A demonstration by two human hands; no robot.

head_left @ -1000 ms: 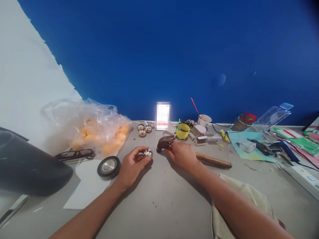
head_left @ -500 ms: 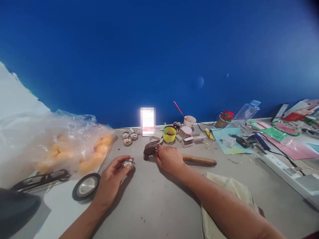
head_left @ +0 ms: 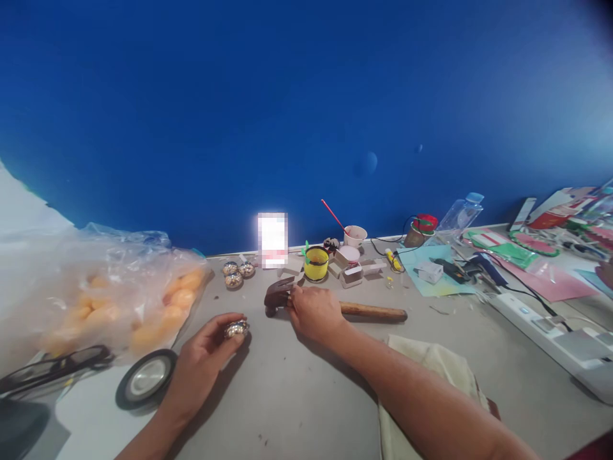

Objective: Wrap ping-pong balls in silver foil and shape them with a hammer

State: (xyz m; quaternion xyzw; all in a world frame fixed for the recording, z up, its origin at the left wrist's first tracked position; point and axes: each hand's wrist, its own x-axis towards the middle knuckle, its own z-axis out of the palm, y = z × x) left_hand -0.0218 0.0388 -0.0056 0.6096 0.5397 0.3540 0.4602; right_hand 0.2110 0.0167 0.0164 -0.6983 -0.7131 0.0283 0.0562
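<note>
My left hand (head_left: 204, 358) is closed round a shiny silver ball (head_left: 237, 329), pinched between thumb and fingers just above the grey table. Farther back, three similar silver balls (head_left: 233, 280) sit in a cluster. A claw hammer (head_left: 371, 312) lies across the middle, its wooden handle pointing right and its dark head to the left. Close to the head, my right hand (head_left: 316, 313) grips the hammer, with its fingers partly hidden. Beyond that hand stands a yellow cup (head_left: 317, 265) with green leaf shapes.
Clear plastic bags of orange balls (head_left: 167, 313), glasses (head_left: 62, 367) and a black-rimmed disc (head_left: 146, 380) are at left. Cloth (head_left: 416, 364) lies under my right forearm. A power strip (head_left: 550, 338), cables and a plastic bottle (head_left: 462, 214) crowd the right. Another person's hand (head_left: 606, 273) shows at the right edge.
The view has turned slightly, so most things sit farther left in the picture. Both hands keep their grips on the ball and the hammer. Another person's hand has appeared at the right edge.
</note>
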